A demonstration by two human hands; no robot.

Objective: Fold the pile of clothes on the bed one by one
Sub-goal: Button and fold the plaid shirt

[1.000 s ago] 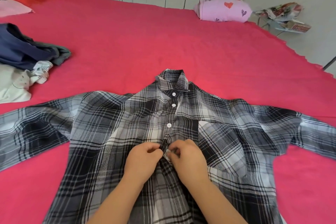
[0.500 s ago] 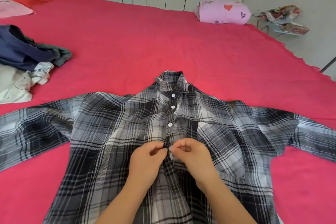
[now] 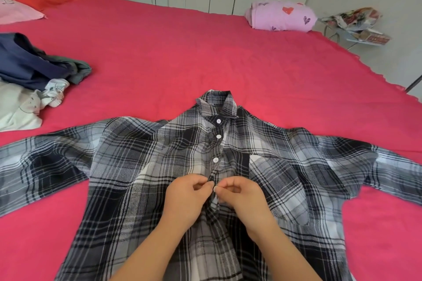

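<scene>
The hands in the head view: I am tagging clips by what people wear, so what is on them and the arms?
Nothing is worn. The left hand and right hand are bare, with no gloves, and no rings show. Both wrists have no watch or band. The left forearm and right forearm show no sleeve up to the frame's lower edge.

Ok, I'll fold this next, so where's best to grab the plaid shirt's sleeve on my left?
Probably pinch the sleeve along its far edge, reaching out leftward from above: it lies flat and straight on the bed, so only an edge gives any purchase.
</scene>
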